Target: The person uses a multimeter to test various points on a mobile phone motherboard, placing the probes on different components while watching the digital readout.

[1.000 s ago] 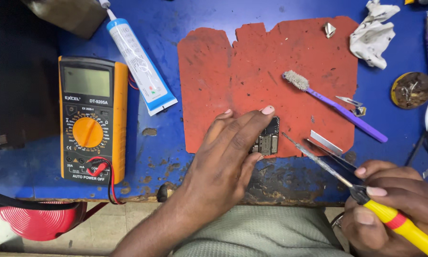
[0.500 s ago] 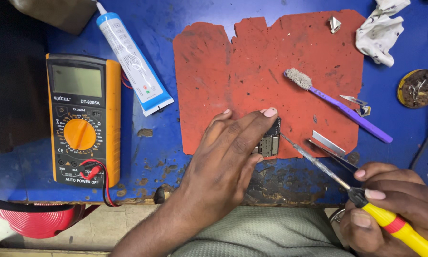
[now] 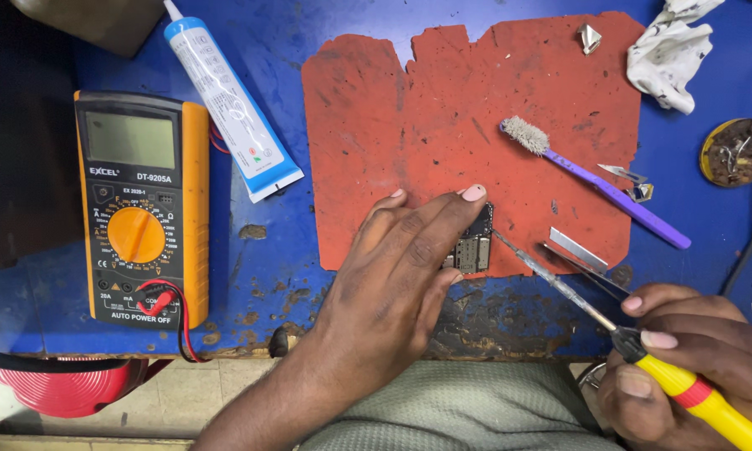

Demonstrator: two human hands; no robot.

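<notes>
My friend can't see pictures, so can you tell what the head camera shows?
A left hand presses a small circuit board onto a red mat while the right hand touches a yellow-handled soldering iron tip to the board's edge. Around them on the blue bench lie an orange multimeter, a glue tube and a purple brush.

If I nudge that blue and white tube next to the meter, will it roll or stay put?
The tube would probably roll little: its lower end looks crimped flat, and it lies on the blue table. It looks soft-walled, so it would likely dent if squeezed. It seems light and may pivot around its capped tip.
</notes>
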